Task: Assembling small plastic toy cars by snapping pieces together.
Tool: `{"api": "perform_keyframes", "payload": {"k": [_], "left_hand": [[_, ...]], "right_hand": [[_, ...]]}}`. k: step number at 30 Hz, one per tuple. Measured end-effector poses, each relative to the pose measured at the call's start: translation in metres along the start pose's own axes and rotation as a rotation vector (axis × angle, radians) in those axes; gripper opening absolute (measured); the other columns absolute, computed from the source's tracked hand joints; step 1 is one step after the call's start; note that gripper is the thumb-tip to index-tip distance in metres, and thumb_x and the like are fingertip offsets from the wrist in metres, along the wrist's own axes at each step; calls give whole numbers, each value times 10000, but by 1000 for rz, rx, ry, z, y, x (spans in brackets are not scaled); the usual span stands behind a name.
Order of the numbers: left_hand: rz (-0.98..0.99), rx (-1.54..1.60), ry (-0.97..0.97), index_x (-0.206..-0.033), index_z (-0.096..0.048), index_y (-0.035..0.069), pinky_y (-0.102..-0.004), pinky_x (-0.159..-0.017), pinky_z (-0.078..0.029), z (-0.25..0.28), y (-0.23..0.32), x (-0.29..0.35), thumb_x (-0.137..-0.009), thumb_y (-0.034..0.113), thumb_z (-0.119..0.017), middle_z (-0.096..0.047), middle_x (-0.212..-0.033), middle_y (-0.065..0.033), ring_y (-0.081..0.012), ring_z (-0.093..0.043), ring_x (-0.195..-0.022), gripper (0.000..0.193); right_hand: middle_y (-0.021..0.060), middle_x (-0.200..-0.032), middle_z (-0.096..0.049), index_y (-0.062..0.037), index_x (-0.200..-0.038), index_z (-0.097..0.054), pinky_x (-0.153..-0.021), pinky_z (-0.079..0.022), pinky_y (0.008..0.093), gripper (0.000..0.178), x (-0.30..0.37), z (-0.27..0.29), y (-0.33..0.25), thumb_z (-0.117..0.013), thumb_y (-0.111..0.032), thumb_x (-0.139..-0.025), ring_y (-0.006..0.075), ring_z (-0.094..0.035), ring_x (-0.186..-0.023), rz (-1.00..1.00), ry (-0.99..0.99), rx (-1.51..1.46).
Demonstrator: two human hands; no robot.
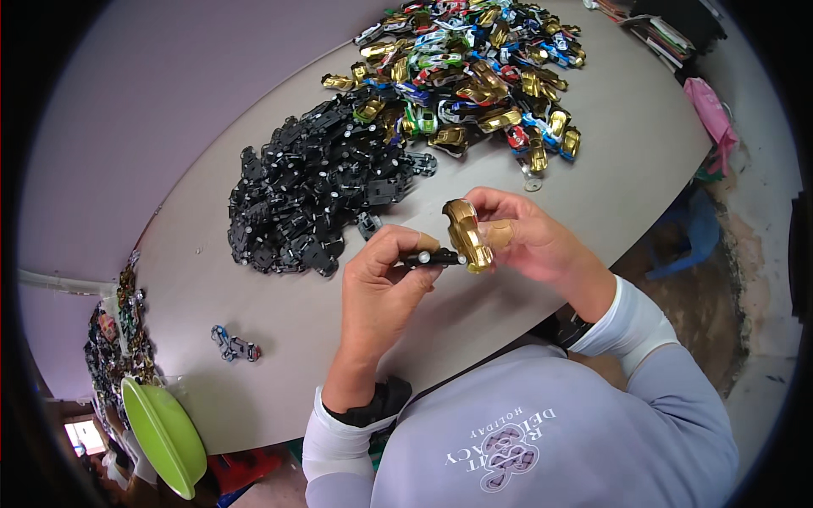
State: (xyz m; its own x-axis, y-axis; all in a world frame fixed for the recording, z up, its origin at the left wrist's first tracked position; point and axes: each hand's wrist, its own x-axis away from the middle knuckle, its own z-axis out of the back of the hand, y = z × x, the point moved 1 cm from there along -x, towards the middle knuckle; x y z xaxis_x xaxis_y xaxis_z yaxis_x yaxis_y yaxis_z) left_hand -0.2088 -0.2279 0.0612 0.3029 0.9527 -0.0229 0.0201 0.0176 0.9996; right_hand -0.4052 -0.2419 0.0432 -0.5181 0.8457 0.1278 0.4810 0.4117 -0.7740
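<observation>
The left hand is closed, thumb against index finger, on a black toy-car chassis; by the thumb and fingers of the right hand, a gold toy-car body shell is pinched. Both parts are held above the table, the chassis's right end just beside the shell; whether they touch cannot be told. Both are judged light and stiff, the shell smooth and apt to slip, its thin edges easily marked; a grip along the long sides would be suited to each. The chassis's long axis is directed left to right; the shell's runs from far to near, its near end inclined slightly rightward. Which end is the front cannot be discerned. Farther off, black chassis are heaped to the left, and coloured and gold shells beyond. At near left, a toy car is seen, with a green basin at the table's edge.
</observation>
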Motion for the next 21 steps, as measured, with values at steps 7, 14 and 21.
{"api": "perform_keyframes", "payload": {"k": [7,14,21], "left_hand": [[113,525,71,-1220,-472,-18,-292,-808,-523,-26,-21,-3,-783,-60,-591,-540,-963,-43,-104,-540,-870,455],[218,756,15,-1253,-419,-2,-364,-824,-534,-15,-26,-7,-791,12,-615,-560,-1120,-159,-243,-583,-1009,502],[223,835,-26,-1214,-443,3,-407,-821,-547,-15,-23,-7,-774,10,-639,-570,-1105,-175,-278,-580,-1029,481]], "right_hand": [[21,-873,-555,-51,-1088,-515,-484,-390,190,311,10,1,6,-627,-124,-807,74,-512,-651,23,-3,-8],[53,-928,-540,-35,-1117,-481,-470,-441,205,357,17,-14,-6,-631,-77,-797,93,-550,-727,43,4,147],[42,-919,-524,-35,-1103,-465,-504,-461,205,394,20,-24,-19,-661,-37,-762,75,-532,-750,261,198,511]]}}
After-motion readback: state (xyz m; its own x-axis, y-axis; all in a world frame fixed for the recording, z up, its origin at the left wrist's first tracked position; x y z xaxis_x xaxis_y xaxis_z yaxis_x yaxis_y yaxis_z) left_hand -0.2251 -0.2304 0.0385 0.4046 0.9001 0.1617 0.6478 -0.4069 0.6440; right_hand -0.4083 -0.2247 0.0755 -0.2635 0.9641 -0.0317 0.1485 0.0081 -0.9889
